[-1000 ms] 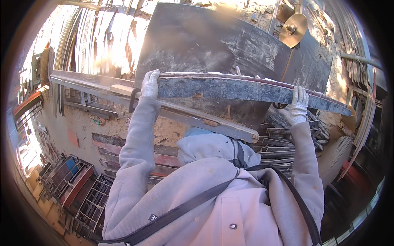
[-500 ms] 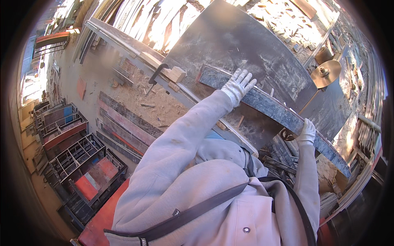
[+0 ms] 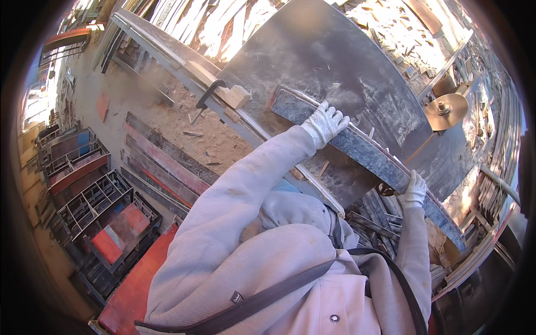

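Observation:
A long, narrow plank [image 3: 377, 156] with a worn blue-grey face lies slantwise across a dark, dusty saw table [image 3: 335, 50]. My left hand [image 3: 325, 126], in a whitish glove, grips the plank toward its left end, fingers curled over the far edge. Farther right, my gloved right hand [image 3: 414, 192] holds the near side, fingertips reaching over the top; its thumb is hard to make out. Beyond the plank, at the table's right side, stands a round saw blade [image 3: 446, 111], apart from both hands. Whether the blade spins cannot be told.
A dark clamp [image 3: 209, 95] and a wood block [image 3: 237, 96] sit on a long rail at the table's left edge. Scrap wood [image 3: 391, 33] covers the ground beyond. Boards [image 3: 162, 156] and metal frames [image 3: 97, 204] lie to the left; more offcuts [image 3: 379, 215] lie below the table.
My left hand's fingers were stretched out over the plank and are now curled round its far edge. My right hand keeps its hold. The whole view has shifted slightly.

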Available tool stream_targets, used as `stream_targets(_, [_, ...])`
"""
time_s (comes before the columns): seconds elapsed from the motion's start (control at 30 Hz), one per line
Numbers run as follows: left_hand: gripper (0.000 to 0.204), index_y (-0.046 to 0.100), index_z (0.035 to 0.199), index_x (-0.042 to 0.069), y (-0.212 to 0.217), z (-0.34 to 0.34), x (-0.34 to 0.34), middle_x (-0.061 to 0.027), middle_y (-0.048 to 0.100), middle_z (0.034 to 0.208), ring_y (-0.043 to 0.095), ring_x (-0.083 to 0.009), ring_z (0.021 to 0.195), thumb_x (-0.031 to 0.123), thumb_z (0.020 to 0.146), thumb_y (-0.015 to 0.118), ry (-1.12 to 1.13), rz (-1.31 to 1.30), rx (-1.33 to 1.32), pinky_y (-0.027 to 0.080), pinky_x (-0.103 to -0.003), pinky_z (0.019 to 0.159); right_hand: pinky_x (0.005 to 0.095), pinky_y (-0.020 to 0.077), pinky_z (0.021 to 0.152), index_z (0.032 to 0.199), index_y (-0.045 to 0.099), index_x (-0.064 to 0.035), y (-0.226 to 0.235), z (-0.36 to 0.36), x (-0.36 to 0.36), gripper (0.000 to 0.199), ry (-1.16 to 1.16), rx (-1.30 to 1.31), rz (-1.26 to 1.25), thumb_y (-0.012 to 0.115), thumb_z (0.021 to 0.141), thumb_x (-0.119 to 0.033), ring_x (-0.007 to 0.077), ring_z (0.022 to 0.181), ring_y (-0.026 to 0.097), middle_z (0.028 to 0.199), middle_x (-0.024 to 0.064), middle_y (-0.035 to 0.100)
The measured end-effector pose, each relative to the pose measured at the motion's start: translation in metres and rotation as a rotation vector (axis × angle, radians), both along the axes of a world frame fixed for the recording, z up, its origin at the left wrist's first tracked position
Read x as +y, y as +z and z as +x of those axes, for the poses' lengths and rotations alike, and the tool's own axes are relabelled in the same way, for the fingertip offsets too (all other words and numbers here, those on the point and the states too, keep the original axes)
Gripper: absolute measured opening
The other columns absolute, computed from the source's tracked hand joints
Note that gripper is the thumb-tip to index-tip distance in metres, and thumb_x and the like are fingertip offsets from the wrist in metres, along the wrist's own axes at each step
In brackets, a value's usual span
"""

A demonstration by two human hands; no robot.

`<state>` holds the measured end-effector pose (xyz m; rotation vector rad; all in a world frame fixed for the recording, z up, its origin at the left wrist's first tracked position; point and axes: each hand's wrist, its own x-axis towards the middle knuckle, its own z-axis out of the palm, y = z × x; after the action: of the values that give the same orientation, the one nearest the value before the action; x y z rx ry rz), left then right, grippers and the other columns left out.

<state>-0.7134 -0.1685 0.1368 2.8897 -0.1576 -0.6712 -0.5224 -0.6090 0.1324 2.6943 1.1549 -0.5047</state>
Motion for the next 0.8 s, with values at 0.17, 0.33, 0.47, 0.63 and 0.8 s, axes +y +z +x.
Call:
stream_targets(0.17, [0.108, 0.034, 0.16, 0.007, 0.002, -0.004, 0.009, -0.017, 0.048, 0.152, 0.043, -0.0349, 0.145, 0.051, 0.076, 0.086, -0.046, -0.042, -0.12, 0.025, -0.057, 0.125, 0.0511, 0.0383, 0.118, 0.155, 0.037, -0.0044, -0.001, 0.002, -0.008, 0.131, 0.046, -0.033, 0.006, 0.101, 0.045, -0.034, 0.0406, 0.135, 0.05, 0.146, 0.0199, 0.05])
stream_targets(0.33, [0.104, 0.037, 0.159, 0.005, -0.011, -0.007, 0.0, -0.0166, 0.05, 0.148, 0.047, -0.0347, 0.141, 0.048, 0.077, 0.085, -0.015, -0.035, -0.17, 0.026, -0.058, 0.124, 0.0523, 0.0409, 0.112, 0.151, 0.039, -0.0049, -0.001, 0.008, -0.004, 0.124, 0.027, 0.026, -0.034, 0.1, 0.046, -0.033, 0.0399, 0.129, 0.052, 0.139, 0.0184, 0.053])
stream_targets(0.47, [0.093, 0.039, 0.157, 0.001, -0.007, -0.001, -0.011, -0.0154, 0.055, 0.134, 0.054, -0.0327, 0.129, 0.032, 0.079, 0.08, 0.006, -0.044, -0.123, 0.03, -0.057, 0.121, 0.0539, 0.0423, 0.105, 0.147, 0.041, -0.0047, 0.004, 0.009, -0.003, 0.117, 0.069, -0.015, -0.056, 0.096, 0.048, -0.034, 0.0393, 0.122, 0.053, 0.13, 0.0174, 0.054])
stream_targets(0.63, [0.087, 0.043, 0.153, 0.0, -0.008, -0.001, -0.012, -0.0149, 0.057, 0.131, 0.055, -0.032, 0.126, 0.027, 0.078, 0.078, -0.01, -0.077, -0.125, 0.032, -0.054, 0.118, 0.0549, 0.0416, 0.103, 0.142, 0.043, -0.0059, 0.003, 0.007, -0.001, 0.109, 0.078, -0.042, -0.064, 0.093, 0.049, -0.034, 0.04, 0.12, 0.053, 0.126, 0.0176, 0.054])
stream_targets(0.8, [0.09, 0.045, 0.151, 0.0, -0.004, 0.003, -0.016, -0.0138, 0.057, 0.133, 0.055, -0.0314, 0.124, 0.032, 0.075, 0.081, -0.023, -0.097, -0.161, 0.034, -0.053, 0.116, 0.0536, 0.0431, 0.102, 0.138, 0.046, -0.0077, 0.012, 0.011, -0.002, 0.107, 0.093, -0.024, -0.043, 0.093, 0.047, -0.036, 0.0399, 0.118, 0.053, 0.123, 0.0169, 0.055])
